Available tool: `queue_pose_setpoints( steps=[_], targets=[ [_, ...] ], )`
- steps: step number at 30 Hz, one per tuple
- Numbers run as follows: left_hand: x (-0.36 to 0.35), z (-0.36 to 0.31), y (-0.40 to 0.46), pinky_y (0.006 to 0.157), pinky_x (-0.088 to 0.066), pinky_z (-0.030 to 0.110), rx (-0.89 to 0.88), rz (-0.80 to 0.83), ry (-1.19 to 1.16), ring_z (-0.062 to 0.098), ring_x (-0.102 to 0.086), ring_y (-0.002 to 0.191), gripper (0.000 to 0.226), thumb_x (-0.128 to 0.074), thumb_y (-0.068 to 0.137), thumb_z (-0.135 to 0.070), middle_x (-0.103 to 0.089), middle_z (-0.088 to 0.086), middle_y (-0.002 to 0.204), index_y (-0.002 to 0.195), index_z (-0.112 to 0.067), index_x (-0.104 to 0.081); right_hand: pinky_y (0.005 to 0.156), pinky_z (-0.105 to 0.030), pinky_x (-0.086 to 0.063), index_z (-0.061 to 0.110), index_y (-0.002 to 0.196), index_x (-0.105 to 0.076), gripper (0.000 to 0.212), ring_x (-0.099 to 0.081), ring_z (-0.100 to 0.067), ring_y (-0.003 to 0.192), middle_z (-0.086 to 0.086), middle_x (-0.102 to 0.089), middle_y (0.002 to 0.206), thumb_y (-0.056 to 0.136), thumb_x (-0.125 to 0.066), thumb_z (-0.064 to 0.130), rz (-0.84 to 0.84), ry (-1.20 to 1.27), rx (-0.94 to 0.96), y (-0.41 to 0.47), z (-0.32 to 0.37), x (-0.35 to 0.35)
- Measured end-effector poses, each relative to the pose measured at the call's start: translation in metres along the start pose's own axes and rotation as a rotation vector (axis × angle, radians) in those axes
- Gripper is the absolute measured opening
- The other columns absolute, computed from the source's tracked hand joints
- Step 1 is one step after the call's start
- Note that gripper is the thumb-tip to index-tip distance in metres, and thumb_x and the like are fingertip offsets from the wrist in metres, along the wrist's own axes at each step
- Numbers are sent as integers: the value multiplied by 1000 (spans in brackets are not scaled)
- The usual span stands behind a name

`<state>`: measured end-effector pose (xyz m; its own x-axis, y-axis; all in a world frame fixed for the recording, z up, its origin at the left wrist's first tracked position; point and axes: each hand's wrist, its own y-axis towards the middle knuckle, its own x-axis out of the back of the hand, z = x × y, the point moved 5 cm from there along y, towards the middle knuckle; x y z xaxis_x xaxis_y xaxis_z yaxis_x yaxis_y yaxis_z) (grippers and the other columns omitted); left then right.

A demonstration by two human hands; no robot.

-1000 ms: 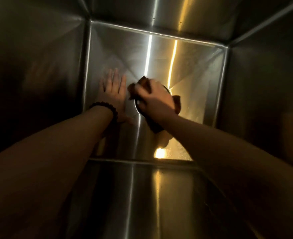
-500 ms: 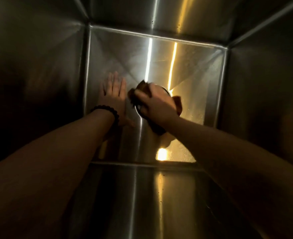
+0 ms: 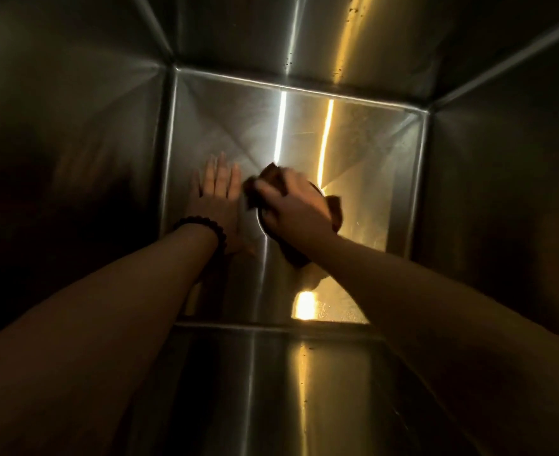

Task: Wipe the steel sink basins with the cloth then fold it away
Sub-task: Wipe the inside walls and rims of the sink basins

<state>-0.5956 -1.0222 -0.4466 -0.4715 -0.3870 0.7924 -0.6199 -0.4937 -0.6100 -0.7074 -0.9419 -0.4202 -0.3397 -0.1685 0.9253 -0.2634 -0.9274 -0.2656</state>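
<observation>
Cloth (image 3: 273, 179) was bunched up dark brown under the right hand (image 3: 292, 209), sitting right on the round drain (image 3: 261, 222) in the middle of the basin floor (image 3: 370, 159). That grip was curled down over it, fingers wrapped on the wad and pressing it to the steel, with bits of fabric poking out past the fingertips and on the far-right side of the palm. Left hand (image 3: 218, 199) was flat on the floor just beside it, fingers spread straight and pointing at the far wall, holding nothing, bead bracelet (image 3: 202, 227) on the wrist. Looked to me like it was only there for bracing.

So the cloth was directly under the right grip, not off to a side, and the two hands nearly touched at the cloth's left edge. The unwiped-looking steel, with specks and water marks, lay to the right of the drain, my guess for where the next stroke wanted to go. Folding not started, I'd say.
</observation>
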Motion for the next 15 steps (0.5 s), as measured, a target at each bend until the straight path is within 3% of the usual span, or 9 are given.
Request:
queue_pose_setpoints(
  steps=[2, 4, 5, 7, 9, 10, 12, 15],
  targets=[
    [0, 1, 0, 116, 0, 57, 10, -14, -20, 38, 16, 143, 120, -58, 74, -64, 19, 22, 155, 147, -6, 17, 71, -42, -51, 32, 132, -41, 51, -51, -35, 105, -17, -45, 128, 84, -55, 40, 114, -18, 183, -30, 19, -21],
    [2, 1, -1, 116, 1, 56, 12, 2, -1, 38, 17, 143, 129, -62, 67, -69, 19, 22, 155, 147, -5, 17, 75, -38, -50, 30, 135, -41, 47, -52, -32, 103, -15, -46, 126, 90, -53, 38, 107, -52, 339, -63, 12, -16],
    [3, 1, -2, 115, 2, 56, 11, 22, 2, 38, 18, 143, 137, -63, 60, -75, 20, 23, 154, 147, -5, 17, 78, -30, -46, 25, 132, -48, 40, -55, -33, 99, -13, -52, 119, 93, -50, 35, 56, -4, 336, -74, -2, -5],
    [5, 0, -3, 116, 2, 56, 12, 49, 2, 37, 19, 143, 145, -64, 53, -81, 21, 23, 154, 146, -5, 18, 78, -15, -38, 13, 128, -54, 37, -55, -36, 104, -10, -56, 112, 95, -52, 30, 89, 77, 178, -78, -40, 16],
    [6, 0, -3, 116, 2, 56, 15, 49, 8, 38, 19, 143, 146, -64, 52, -81, 22, 24, 153, 146, -5, 19, 92, -29, -41, 25, 141, -39, 54, -40, -34, 122, -15, -41, 133, 91, -55, 38, 84, -47, 28, -66, -77, 17],
    [6, -1, -4, 116, 3, 56, 14, 47, 15, 38, 19, 143, 146, -64, 52, -81, 22, 24, 153, 146, -5, 18, 94, -40, -43, 32, 143, -32, 58, -34, -33, 126, -15, -32, 138, 90, -54, 41, 74, -88, -88, -55, -87, 19],
    [6, 0, -3, 116, 4, 56, 13, 36, 19, 38, 19, 143, 146, -63, 53, -82, 22, 24, 153, 147, -4, 18, 89, -44, -47, 35, 142, -29, 57, -33, -32, 125, -15, -29, 138, 89, -52, 39, 19, -51, -241, -27, -80, 23],
    [3, -1, -2, 115, 5, 57, 12, 35, 26, 39, 19, 143, 140, -57, 59, -82, 23, 25, 153, 147, -4, 19, 73, -38, -47, 32, 133, -41, 50, -45, -34, 112, -16, -42, 129, 85, -55, 33, -66, -71, -54, 7, -25, 15]
  ],
)
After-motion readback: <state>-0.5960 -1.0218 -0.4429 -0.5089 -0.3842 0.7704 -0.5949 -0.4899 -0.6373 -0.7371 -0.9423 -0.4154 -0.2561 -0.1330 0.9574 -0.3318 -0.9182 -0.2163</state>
